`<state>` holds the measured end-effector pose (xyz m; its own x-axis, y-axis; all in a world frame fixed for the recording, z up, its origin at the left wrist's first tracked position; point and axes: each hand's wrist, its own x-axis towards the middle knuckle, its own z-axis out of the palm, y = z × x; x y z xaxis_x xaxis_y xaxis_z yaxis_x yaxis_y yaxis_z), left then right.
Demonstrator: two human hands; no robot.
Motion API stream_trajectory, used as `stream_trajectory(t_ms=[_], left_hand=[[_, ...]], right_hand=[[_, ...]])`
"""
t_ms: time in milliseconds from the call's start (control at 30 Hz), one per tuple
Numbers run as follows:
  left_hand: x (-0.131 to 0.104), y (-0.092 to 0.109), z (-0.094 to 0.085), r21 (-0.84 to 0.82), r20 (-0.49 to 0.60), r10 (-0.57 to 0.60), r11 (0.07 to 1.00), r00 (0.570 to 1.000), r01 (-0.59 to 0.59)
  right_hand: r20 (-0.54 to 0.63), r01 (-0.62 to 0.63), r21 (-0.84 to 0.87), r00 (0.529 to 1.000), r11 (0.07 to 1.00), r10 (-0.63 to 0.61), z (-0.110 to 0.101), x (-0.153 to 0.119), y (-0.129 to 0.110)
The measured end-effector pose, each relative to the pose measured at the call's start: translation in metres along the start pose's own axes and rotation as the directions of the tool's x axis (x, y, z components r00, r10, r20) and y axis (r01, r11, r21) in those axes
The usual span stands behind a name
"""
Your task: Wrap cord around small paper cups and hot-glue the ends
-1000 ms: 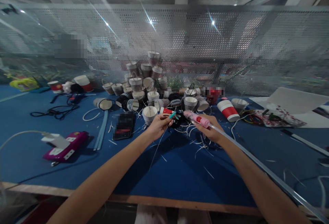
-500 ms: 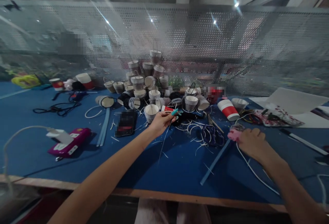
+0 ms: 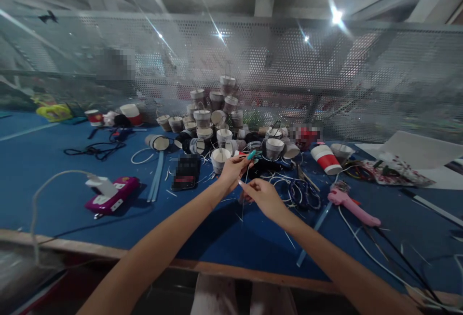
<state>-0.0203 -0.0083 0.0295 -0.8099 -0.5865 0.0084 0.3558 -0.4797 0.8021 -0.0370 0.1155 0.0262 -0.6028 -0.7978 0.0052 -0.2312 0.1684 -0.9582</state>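
Note:
My left hand (image 3: 234, 170) is closed in a pinch around a small teal piece (image 3: 252, 155), with a thin white strand (image 3: 246, 176) hanging below it. Close by on the right, my right hand (image 3: 261, 196) has its thumb and forefinger pressed together at the strand. A pink glue gun (image 3: 353, 207) lies on the blue table at the right, with a clear stick (image 3: 315, 234) beneath its front end. Blue-handled scissors (image 3: 304, 194) rest between my right hand and the glue gun.
Stacked small white-and-grey buckets (image 3: 202, 118) stand behind my hands. A black phone (image 3: 185, 172) and a purple power strip (image 3: 114, 195) lie at the left. A red-and-white cup (image 3: 326, 159) leans at the right. White scraps are scattered around the middle.
My right hand has let go of the pink glue gun, now lying on the table, and moved left to the strand beside my left hand. The view has shifted slightly.

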Motion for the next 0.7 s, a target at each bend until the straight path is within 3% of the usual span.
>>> stream_trajectory(t_ms=[100, 233, 367, 500, 600, 700], left_hand=[[0.002, 0.0, -0.003, 0.027, -0.015, 0.035, 0.999, 0.999, -0.035], [0.005, 0.006, -0.012, 0.183, -0.041, 0.09, 0.98, 0.995, -0.081], [0.004, 0.015, -0.016, 0.376, -0.026, 0.066, 0.925, 0.997, -0.052], [0.0, 0.022, -0.012, 0.387, 0.029, -0.046, 0.921, 0.999, 0.031], [-0.002, 0.025, -0.009, 0.382, 0.065, -0.078, 0.923, 0.995, 0.048], [0.0, 0.026, -0.01, 0.386, 0.086, -0.111, 0.92, 0.99, 0.07]], right_hand=[[0.037, -0.064, 0.164, 0.998, 0.984, 0.059, 0.005, 0.008, 0.002], [-0.103, -0.039, 0.202, 0.993, 0.979, 0.061, -0.019, 0.011, 0.002], [-0.215, 0.066, 0.074, 0.975, 0.995, -0.048, -0.069, 0.012, -0.003], [-0.159, 0.172, -0.085, 0.97, 0.981, -0.184, -0.118, 0.013, -0.008], [-0.14, 0.217, -0.173, 0.96, 0.961, -0.242, -0.138, 0.014, -0.008], [-0.125, 0.256, -0.279, 0.946, 0.926, -0.299, -0.144, 0.017, -0.002]])
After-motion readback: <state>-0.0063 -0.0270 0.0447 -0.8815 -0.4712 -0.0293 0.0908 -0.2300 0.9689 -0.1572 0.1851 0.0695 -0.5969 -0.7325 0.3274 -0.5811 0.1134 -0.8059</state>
